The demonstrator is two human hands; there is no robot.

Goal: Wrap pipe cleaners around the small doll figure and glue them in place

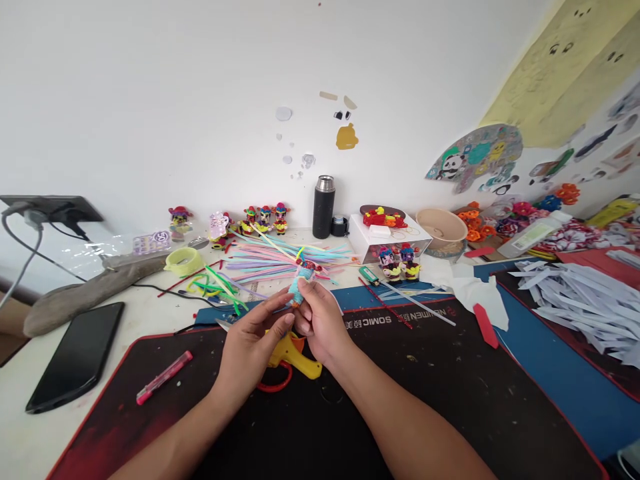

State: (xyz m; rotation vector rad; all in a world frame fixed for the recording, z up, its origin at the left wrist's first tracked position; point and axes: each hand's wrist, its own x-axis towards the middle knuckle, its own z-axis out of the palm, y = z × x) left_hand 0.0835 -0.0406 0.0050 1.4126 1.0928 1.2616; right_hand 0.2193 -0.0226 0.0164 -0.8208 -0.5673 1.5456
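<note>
Above the middle of the black desk mat [400, 400], the left hand [250, 343] and the right hand [320, 320] are closed together on a small light-blue figure [299, 285], fingertips pinching it from both sides. Under the hands, a yellow glue gun [295, 357] lies on the mat. A pink pen [164, 377] lies near the mat's left edge, and a black phone [77, 353] rests beside that edge on the table. Toward the far edge lies a bundle of colored pipe cleaners [280, 260].

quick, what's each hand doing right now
Left hand: fingers closed on the lower part of the small blue figure.
Right hand: fingers closed on the same figure from the other side, above the yellow glue gun.
</note>
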